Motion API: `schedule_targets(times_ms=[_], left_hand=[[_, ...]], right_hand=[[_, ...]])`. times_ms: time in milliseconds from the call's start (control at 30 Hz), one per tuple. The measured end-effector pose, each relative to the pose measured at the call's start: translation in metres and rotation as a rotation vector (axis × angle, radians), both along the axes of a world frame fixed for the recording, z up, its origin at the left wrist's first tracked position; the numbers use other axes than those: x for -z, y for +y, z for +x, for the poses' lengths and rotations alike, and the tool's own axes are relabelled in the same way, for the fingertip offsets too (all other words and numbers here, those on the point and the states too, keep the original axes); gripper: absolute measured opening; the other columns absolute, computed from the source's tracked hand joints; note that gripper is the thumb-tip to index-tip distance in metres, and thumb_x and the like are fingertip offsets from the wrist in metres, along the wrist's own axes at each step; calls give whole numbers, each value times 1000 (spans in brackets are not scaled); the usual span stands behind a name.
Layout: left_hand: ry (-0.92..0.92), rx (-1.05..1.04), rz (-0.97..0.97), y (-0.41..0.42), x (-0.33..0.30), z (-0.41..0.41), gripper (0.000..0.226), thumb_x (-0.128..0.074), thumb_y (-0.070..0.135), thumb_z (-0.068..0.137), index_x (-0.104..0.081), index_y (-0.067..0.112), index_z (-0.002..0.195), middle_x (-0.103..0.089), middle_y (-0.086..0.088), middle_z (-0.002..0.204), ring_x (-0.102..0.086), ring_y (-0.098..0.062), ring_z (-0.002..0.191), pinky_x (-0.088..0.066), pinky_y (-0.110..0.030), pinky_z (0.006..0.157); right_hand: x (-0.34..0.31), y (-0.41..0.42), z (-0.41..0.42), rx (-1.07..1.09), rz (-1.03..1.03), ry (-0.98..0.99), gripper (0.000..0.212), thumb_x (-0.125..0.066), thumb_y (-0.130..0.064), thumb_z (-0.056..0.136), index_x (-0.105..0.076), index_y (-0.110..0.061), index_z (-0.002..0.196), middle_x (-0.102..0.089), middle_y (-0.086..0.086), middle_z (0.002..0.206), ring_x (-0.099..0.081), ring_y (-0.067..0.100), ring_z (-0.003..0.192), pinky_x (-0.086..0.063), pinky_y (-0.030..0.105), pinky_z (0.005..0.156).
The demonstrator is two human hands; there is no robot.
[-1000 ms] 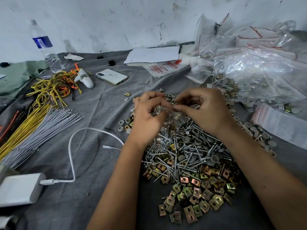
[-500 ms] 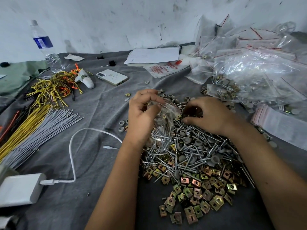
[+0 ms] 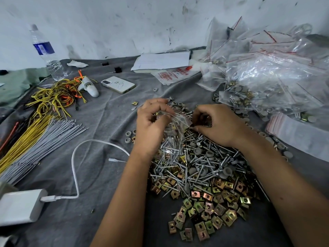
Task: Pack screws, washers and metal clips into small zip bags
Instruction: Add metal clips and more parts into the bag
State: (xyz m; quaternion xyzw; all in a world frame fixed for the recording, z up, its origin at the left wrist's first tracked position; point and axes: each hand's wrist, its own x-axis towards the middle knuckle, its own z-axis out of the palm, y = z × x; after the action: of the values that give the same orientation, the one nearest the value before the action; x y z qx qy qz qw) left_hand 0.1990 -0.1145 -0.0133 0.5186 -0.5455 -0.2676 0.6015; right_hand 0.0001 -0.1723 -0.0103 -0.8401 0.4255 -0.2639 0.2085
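My left hand [image 3: 152, 122] grips a small clear zip bag [image 3: 175, 125] by its mouth, above a heap of silver screws [image 3: 201, 157]. My right hand [image 3: 213, 125] is at the bag's right edge with fingers curled and fingertips pinched; what they hold is too small to tell. Grey washers [image 3: 197, 150] lie mixed among the screws. Brass-coloured metal clips [image 3: 204, 211] spread out nearer to me on the grey cloth [image 3: 99, 122].
Filled zip bags [image 3: 270, 82] pile up at the back right, with a stack of flat bags [image 3: 295, 129] beside them. Yellow and grey wires [image 3: 41, 127], a phone [image 3: 118, 84], a water bottle [image 3: 47, 54] and a white charger with cable [image 3: 21, 205] lie to the left.
My right hand left the bag, dipped to the pile beyond the screws, and has come back to the bag's right edge. My left hand kept hold of the bag.
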Motion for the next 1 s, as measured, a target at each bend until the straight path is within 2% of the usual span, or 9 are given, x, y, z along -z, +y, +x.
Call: schedule_targets(times_ms=[133,233,333,433,500,567,700,833,1000], left_hand=[[-37,4,-4,0,1,0,28,-63,16,74,-74,41,71,-66,3,118,-55,-23,128,-38,-64,111],[-35,1,-3,-1,1,-1,30,-63,17,74,-73,44,71,-66,3,120,-53,-26,130,-37,-64,111],[-55,3,-2,-1,1,-1,29,-63,18,75,-73,45,71,-66,1,121,-52,-29,131,-37,-63,112],[-78,4,-3,0,0,-2,30,-62,18,76,-72,46,71,-66,2,120,-52,-29,130,-37,-64,111],[-98,10,-5,1,0,-3,27,-62,18,77,-71,43,72,-65,1,121,-52,-30,130,-38,-65,109],[-141,16,-5,2,-1,-4,22,-61,18,77,-70,37,74,-64,0,121,-51,-31,130,-39,-65,107],[-220,25,10,4,-3,-7,19,-60,18,75,-69,34,75,-62,3,119,-49,-29,128,-38,-60,108],[-266,11,18,5,-3,-10,19,-61,21,76,-68,39,74,-62,5,119,-46,-24,127,-33,-45,109],[-236,-5,-2,3,-2,-9,22,-63,19,75,-69,40,73,-63,2,119,-50,-23,127,-30,-57,114]], right_hand=[[-2,0,-1,38,-19,-116,24,-78,-10,87,-74,-28,101,-70,-14,92,-65,-2,85,-49,10,74],[0,-1,0,6,-38,142,21,-78,-31,88,-74,-27,109,-66,-6,101,-60,12,95,-44,28,81],[1,-1,2,-19,6,249,21,-79,-35,87,-73,-31,107,-62,-6,102,-57,13,96,-40,28,82],[-2,1,1,-17,-6,146,21,-83,-22,83,-76,-31,101,-65,-16,92,-61,0,84,-49,26,79],[-3,3,0,2,-32,37,25,-84,-14,82,-77,-27,102,-64,-24,86,-61,-9,79,-50,16,77],[-5,4,-2,47,-45,-117,27,-84,-11,81,-76,-26,102,-67,-21,85,-65,-8,77,-53,12,75],[-12,6,-3,37,7,-485,23,-86,-10,78,-75,-21,95,-75,-7,85,-72,4,81,-59,20,76],[-11,10,4,-138,20,-473,28,-83,-1,78,-75,-12,102,-77,-5,94,-74,8,90,-59,24,85],[-8,5,1,-105,51,-550,27,-82,1,80,-74,-11,103,-78,-2,97,-75,13,93,-60,29,86]])
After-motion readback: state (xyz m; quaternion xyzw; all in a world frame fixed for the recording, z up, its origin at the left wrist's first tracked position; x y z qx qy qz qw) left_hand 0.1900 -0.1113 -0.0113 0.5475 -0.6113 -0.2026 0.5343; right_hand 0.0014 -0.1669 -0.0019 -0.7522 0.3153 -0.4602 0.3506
